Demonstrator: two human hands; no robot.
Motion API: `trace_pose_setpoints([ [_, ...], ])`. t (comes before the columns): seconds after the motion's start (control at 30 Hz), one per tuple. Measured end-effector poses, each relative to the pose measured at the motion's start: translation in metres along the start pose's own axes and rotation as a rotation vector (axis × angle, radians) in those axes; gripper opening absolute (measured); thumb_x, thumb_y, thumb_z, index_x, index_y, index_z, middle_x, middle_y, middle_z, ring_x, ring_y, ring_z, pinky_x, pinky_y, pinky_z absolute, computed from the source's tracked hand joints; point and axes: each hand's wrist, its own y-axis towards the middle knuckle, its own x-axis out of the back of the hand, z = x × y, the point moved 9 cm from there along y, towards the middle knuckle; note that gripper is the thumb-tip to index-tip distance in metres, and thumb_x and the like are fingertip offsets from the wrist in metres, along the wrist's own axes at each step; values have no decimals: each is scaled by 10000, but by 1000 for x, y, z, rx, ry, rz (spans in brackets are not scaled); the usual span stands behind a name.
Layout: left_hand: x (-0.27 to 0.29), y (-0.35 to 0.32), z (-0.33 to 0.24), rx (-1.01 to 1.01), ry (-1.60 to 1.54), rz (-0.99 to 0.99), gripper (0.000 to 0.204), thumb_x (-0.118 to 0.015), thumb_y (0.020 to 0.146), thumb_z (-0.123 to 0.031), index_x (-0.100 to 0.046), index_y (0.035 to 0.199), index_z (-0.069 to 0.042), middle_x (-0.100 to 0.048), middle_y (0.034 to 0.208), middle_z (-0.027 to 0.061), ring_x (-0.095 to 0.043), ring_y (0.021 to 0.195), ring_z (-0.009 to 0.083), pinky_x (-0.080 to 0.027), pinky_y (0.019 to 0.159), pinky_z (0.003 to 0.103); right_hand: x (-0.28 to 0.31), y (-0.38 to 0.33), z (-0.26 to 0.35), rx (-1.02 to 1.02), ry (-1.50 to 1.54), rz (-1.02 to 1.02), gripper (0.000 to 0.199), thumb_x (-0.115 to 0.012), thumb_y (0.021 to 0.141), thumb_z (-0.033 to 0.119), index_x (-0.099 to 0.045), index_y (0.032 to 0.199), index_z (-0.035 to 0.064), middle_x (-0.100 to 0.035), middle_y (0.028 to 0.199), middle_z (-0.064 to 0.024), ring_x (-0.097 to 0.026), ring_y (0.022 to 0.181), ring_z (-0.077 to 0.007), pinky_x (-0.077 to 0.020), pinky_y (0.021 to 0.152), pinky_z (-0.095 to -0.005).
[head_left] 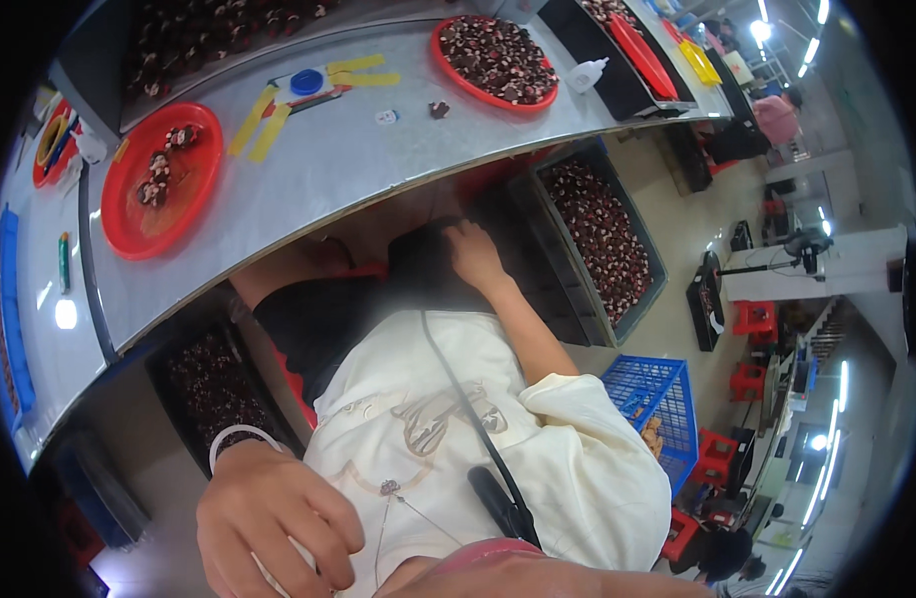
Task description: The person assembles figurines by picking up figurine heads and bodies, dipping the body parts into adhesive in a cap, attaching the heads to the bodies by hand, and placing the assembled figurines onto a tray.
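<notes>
My left hand, with a white band at its wrist, is raised close to the camera beside my cream shirt. Its fingers curl inward, and whatever they may hold is hidden. On the dark cloth over my lap lies my right hand, its fingers loosely stretched, with nothing seen in them. Beyond my lap, a red oval tray on the workbench carries several small dark-red, white and brown pieces. Another red tray is heaped with similar pieces; one loose piece lies near it.
Yellow tape strips and a blue round cap sit on the grey bench. A white squeeze bottle stands farther right. Below, a grey bin full of pieces and a blue crate flank my right side. Red stools stand beyond.
</notes>
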Motion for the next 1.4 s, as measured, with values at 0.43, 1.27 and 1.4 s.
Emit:
trace_pose_setpoints([
  [0.43, 82, -94, -36, 77, 753, -932, 217, -575, 794, -217, -595, 665, -44, -577, 608, 53, -501, 513, 174, -376, 522, 282, -160, 56, 48, 162, 192, 525, 321, -524, 774, 213, -627, 1046, 77, -591, 1097, -198, -534, 1061, -355, -402, 924, -423],
  [1.27, 189, -106, -5, 1064, 2312, -853, 266, -561, 569, -5, -626, 818, -72, -596, 889, 72, -564, 810, 270, -479, 705, 352, -186, 248, 166, 647, 360, 330, 418, -519, 805, 314, -563, 1151, 83, -520, 1219, -181, -443, 1172, -345, -310, 1007, -419],
  [1.4, 187, -104, 1, 962, 2371, -758, 240, -551, 582, -2, -620, 806, -54, -601, 859, 84, -573, 775, 273, -474, 678, 360, -176, 240, 115, 510, 284, 197, 424, -519, 807, 318, -559, 1156, 82, -518, 1222, -179, -439, 1175, -345, -305, 1011, -419],
])
